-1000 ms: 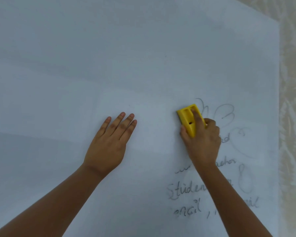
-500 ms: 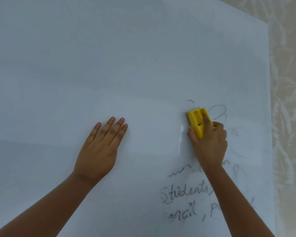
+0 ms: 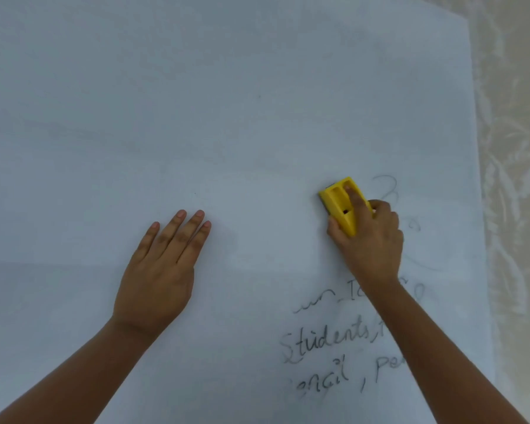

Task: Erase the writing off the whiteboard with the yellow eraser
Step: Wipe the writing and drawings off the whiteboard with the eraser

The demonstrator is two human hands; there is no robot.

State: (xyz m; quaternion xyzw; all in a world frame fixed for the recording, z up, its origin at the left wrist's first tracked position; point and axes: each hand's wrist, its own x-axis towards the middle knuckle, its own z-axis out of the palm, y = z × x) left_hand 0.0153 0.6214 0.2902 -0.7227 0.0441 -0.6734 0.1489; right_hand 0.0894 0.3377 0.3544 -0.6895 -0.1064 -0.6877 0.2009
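Observation:
The whiteboard (image 3: 227, 102) fills nearly the whole view. My right hand (image 3: 371, 240) grips the yellow eraser (image 3: 341, 203) and presses it flat on the board at the right of centre. Dark handwriting (image 3: 322, 341) reading "Students" and further words sits below that hand, partly hidden by my right forearm. Faint, smeared curls (image 3: 386, 186) lie just right of the eraser. My left hand (image 3: 162, 270) rests flat on the board, fingers together and pointing up, well to the left of the eraser, holding nothing.
The board's right edge (image 3: 476, 179) runs down the right side of the view. Beyond it is a pale wall with a leaf pattern (image 3: 514, 179). The left and upper parts of the board carry no writing.
The eraser has swept right and back to the left over the top marks, which are fainter and partly gone. My left hand stays flat on the board.

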